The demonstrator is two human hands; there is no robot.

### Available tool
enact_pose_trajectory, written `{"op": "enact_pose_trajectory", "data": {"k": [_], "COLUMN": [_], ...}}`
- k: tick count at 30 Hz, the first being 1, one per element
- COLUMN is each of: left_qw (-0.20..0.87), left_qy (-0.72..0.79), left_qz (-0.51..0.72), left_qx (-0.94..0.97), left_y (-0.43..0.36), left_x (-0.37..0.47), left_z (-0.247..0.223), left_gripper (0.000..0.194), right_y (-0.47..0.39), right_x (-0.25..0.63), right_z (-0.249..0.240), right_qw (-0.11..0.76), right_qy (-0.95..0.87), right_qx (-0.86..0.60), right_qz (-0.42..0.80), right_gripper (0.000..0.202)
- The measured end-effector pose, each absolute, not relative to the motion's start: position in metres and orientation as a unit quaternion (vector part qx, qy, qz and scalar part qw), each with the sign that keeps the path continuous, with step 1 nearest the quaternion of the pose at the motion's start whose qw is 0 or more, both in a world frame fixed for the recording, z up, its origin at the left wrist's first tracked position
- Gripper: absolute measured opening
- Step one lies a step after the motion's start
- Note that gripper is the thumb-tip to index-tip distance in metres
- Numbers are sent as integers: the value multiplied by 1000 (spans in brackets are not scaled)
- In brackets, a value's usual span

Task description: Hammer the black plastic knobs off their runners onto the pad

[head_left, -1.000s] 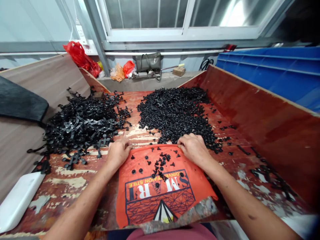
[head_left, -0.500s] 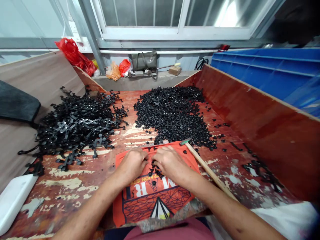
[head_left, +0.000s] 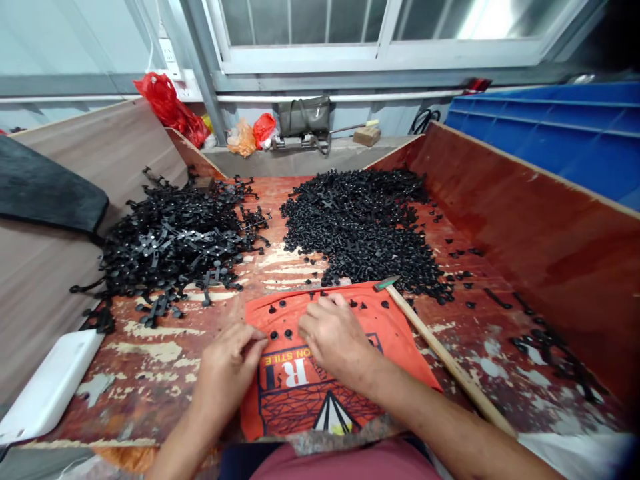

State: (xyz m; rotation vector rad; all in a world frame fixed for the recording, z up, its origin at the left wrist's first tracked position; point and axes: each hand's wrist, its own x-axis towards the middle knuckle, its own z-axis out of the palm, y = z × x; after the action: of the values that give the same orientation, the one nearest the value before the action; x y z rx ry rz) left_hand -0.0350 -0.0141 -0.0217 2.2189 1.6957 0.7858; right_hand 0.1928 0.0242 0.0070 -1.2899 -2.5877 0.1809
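Note:
An orange printed cloth lies on the worn red board, with several small black button-like pieces spread over its upper part. My left hand is at the cloth's left edge, thumb and forefinger drawn together beside these pieces. Whatever is between those fingertips, if anything, is too small to make out. Curled fingers of my right hand rest over the middle of the cloth, and their tips are partly hidden from me. A hammer with a wooden handle lies along the cloth's right side, its head near the top corner.
Behind the cloth is a heap of small black pieces. At left stands a pile of linked black strips. A white plastic container lies front left. Wooden side boards flank the surface, with a blue crate beyond.
My left hand has moved left and nearer to me, away from my right hand. The black pieces, clustered beneath my hands before, now sit spread apart on the cloth. The view has shifted slightly.

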Motion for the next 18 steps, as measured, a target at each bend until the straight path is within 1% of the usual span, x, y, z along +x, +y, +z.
{"op": "enact_pose_trajectory", "data": {"k": [4, 6, 8, 11, 13, 15, 18], "left_qw": [74, 63, 81, 115, 108, 85, 58], "left_qy": [535, 513, 492, 494, 520, 550, 573], "left_qz": [235, 222, 224, 254, 264, 238, 163], "left_qx": [808, 827, 838, 823, 805, 796, 801], "left_y": [-44, -53, -57, -46, -30, -12, 8], "left_x": [-20, -18, -22, -27, -25, -18, -2], "left_z": [-36, -38, -36, -24, -15, -9, -4], "left_gripper": [20, 20, 18, 15, 15, 14, 14], "right_y": [22, 17, 10, 2, 2, 6, 14], "right_x": [205, 212, 215, 213, 209, 203, 193], "right_z": [5, 4, 2, -4, -7, -7, -2], "right_qw": [127, 122, 117, 116, 118, 124, 140], "right_qy": [-869, -879, -892, -902, -906, -906, -896], "right_qx": [-472, -453, -426, -406, -398, -397, -416], "right_qz": [73, 85, 93, 89, 84, 79, 68], "right_gripper": [14, 11, 9, 10, 12, 11, 11]}}
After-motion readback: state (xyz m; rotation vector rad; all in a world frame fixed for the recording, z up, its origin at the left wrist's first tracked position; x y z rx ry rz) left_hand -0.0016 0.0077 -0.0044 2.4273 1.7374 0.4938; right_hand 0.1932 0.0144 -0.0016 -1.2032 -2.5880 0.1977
